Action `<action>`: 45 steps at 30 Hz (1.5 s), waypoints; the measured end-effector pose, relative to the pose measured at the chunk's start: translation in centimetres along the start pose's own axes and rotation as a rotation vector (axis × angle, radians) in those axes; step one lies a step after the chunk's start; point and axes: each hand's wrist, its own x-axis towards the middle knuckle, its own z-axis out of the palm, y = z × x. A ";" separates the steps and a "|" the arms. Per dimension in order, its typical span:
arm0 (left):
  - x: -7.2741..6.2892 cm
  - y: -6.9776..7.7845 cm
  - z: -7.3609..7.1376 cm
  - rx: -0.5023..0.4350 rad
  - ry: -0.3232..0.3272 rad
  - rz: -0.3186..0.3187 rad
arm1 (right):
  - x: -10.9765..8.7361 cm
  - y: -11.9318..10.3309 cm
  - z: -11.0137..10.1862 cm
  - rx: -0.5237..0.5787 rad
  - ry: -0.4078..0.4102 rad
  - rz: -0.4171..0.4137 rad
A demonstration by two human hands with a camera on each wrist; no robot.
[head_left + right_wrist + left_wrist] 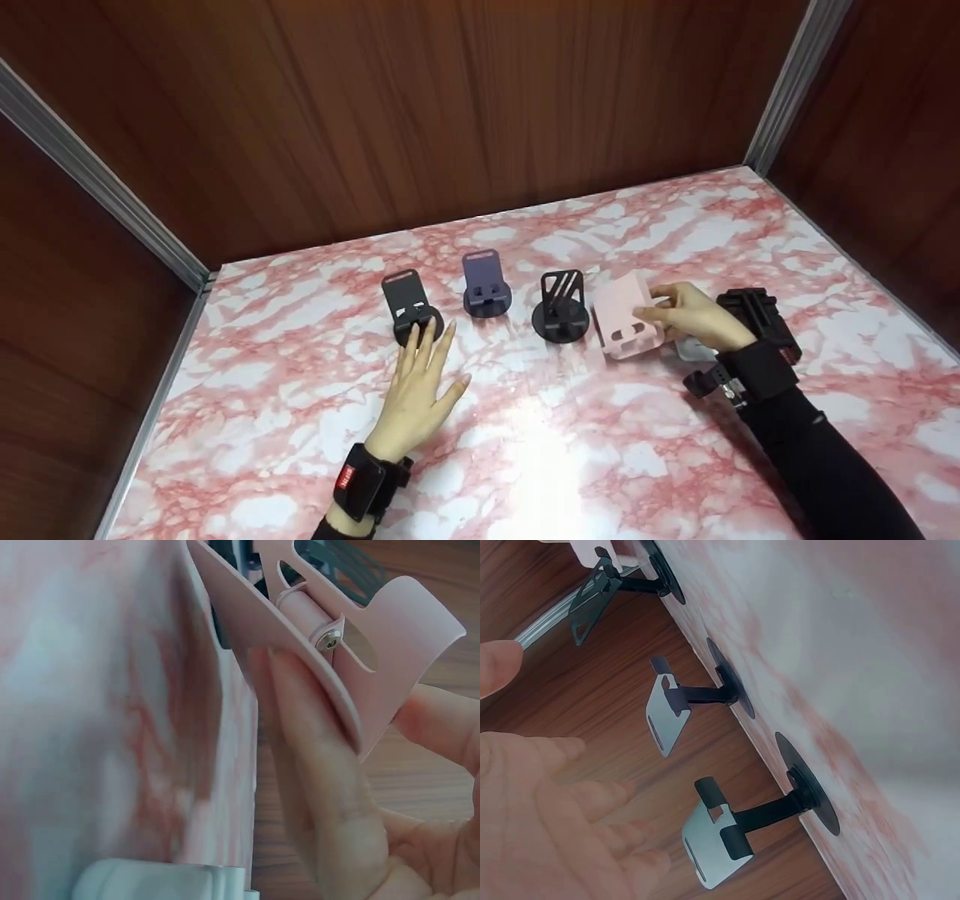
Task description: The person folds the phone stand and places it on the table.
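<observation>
My right hand (686, 315) grips a pink phone stand (622, 311) by its right side, tilted, at the right end of a row of stands. In the right wrist view, fingers lie along the round pink base (277, 637) and the thumb touches the folded plate. My left hand (416, 397) has its fingers spread and straight, with fingertips over the base of a dark grey phone stand (405, 296); the left wrist view shows that hand apart from the stand (720, 844). Between the hands stand a purple phone stand (484, 277) and a black slotted one (562, 300).
A white object (694, 349), mostly hidden, lies beneath my right hand. A black device (761, 322) with a red label sits by the right wrist. Wood-grain panels (480, 112) enclose the pink-marbled table (300, 420) at the back and sides.
</observation>
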 end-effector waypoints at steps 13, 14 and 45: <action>0.0 -0.1 0.0 0.005 0.003 0.001 | -0.2 0.2 0.4 -0.224 0.015 0.000; 0.0 0.0 0.0 0.002 0.004 -0.001 | -0.2 0.1 0.5 -0.270 0.017 -0.008; -0.1 0.1 0.2 -0.016 -0.001 -0.015 | -0.5 -0.2 3.0 -0.945 0.391 -0.334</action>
